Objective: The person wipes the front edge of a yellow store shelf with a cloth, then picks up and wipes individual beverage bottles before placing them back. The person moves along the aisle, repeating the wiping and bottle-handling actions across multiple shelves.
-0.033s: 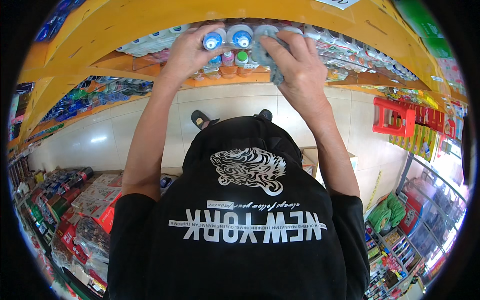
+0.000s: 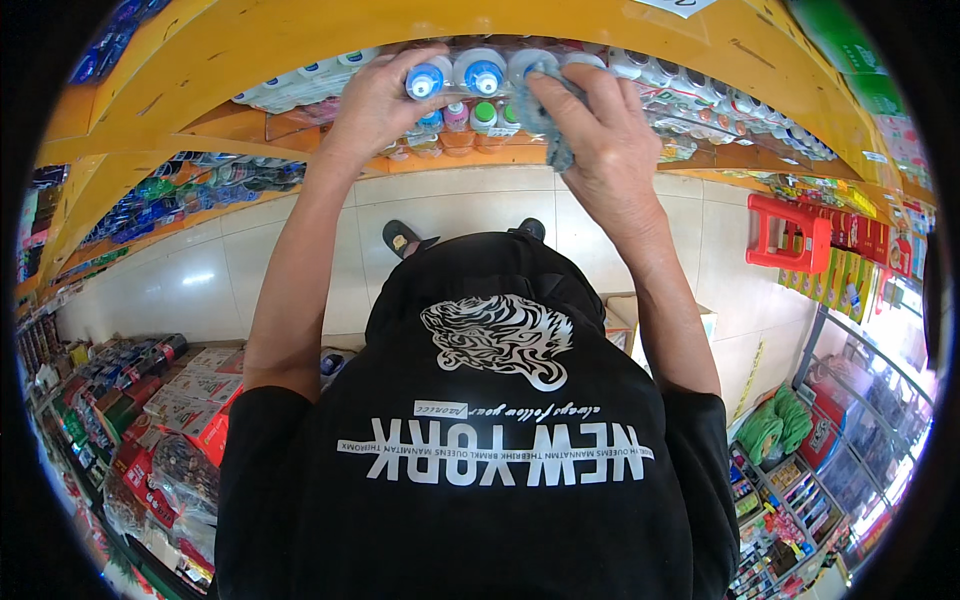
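Observation:
A row of clear bottles with blue-and-white caps stands at the shelf front. My left hand (image 2: 378, 112) is closed round the leftmost bottle (image 2: 425, 81), thumb and fingers on either side of its cap. Beside it is a second blue-capped bottle (image 2: 484, 77). My right hand (image 2: 608, 125) grips a grey-blue cloth (image 2: 552, 118), pressed against the third bottle (image 2: 530, 62) in the row. The cloth partly covers that bottle and hangs below my fingers. Lower down, small bottles with pink and green caps (image 2: 485, 113) stand on another shelf.
A yellow shelf board (image 2: 400, 22) runs above my hands. More white bottles (image 2: 690, 85) fill the shelf to the right. On the tiled floor (image 2: 460, 195) stand a red stool (image 2: 788, 235) at the right and a cardboard box (image 2: 622, 322) by my side. Stacked cartons (image 2: 200, 390) lie lower left.
My right hand and the cloth have shifted slightly to the right, uncovering more of the third bottle's blue cap and a green cap below. My left hand stays on its bottle.

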`<state>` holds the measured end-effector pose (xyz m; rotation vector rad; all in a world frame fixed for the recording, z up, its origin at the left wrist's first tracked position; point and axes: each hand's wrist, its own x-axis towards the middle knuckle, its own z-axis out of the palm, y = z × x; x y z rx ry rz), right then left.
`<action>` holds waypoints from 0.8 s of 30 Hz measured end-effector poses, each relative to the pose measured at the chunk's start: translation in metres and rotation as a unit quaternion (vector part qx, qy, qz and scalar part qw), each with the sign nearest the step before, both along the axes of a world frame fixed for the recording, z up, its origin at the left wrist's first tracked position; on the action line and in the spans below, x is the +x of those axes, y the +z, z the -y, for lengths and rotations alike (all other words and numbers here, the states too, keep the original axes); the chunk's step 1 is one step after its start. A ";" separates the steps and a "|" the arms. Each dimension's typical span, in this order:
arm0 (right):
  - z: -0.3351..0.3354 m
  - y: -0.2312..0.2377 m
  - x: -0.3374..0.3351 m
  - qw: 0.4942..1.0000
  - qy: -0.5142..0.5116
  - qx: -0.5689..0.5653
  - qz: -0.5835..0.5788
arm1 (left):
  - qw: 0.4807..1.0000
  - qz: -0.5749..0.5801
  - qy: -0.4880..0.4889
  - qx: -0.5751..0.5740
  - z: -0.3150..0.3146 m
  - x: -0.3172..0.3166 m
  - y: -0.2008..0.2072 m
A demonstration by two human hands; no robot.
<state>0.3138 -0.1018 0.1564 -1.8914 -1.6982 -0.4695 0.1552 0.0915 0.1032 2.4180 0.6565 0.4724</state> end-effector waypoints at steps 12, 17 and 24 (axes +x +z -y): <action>0.044 -0.011 0.043 0.979 -0.155 -0.027 -0.128 | 0.999 0.008 -0.020 -0.029 -0.010 0.004 -0.002; 0.061 -0.026 0.048 0.969 -0.152 -0.029 -0.194 | 0.992 0.027 -0.006 -0.124 -0.015 0.007 -0.004; 0.068 -0.036 0.041 0.962 -0.139 -0.028 -0.234 | 0.980 -0.046 0.021 -0.193 -0.021 0.013 0.009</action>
